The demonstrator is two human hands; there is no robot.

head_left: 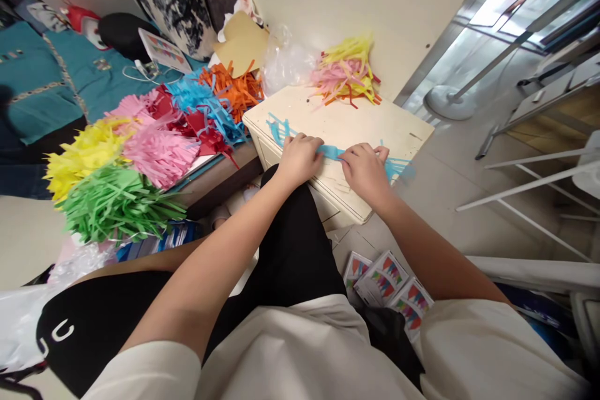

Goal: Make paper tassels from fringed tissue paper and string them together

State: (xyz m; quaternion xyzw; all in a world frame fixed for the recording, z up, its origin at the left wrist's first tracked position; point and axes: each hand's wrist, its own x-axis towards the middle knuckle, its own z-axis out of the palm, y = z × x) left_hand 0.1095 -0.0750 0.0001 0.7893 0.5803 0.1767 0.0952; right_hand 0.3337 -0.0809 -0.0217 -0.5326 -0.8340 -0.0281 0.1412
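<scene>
Clock directions are taken from the midpoint between the two hands, with 12 o'clock pointing away from the person.

The left grip (301, 156) is closed over a blue, narrow, fringed strip of thin paper (331, 152), back of the hand upward; its thumb position cannot be told. The right grip (364, 169) pinches the same strip between thumb and fingers. A short flat band of the strip spans the gap between the grips. Loose fringe extends beyond the left grip at 10 o'clock and beyond the right grip at 3 o'clock.

Handling: the strip is judged very light, limp and easily torn. Take hold on the flat band; avoid loading the cut fringe, which is likely to tangle or rip.

The strip lies across the near part of a cream, drawer-fronted bench (375, 122). At 12 o'clock, on the far edge, lies a yellow-and-pink fringed paper bundle (347, 72). At 11 o'clock is a clear, crumpled plastic bag (288, 62).

Off the bench, an orange fringed heap (237, 90) lies at 10 o'clock and a pink fringed heap (162, 153) at 9 o'clock. White, flat printed packs (384, 278) lie at 5 o'clock, below bench level.
</scene>
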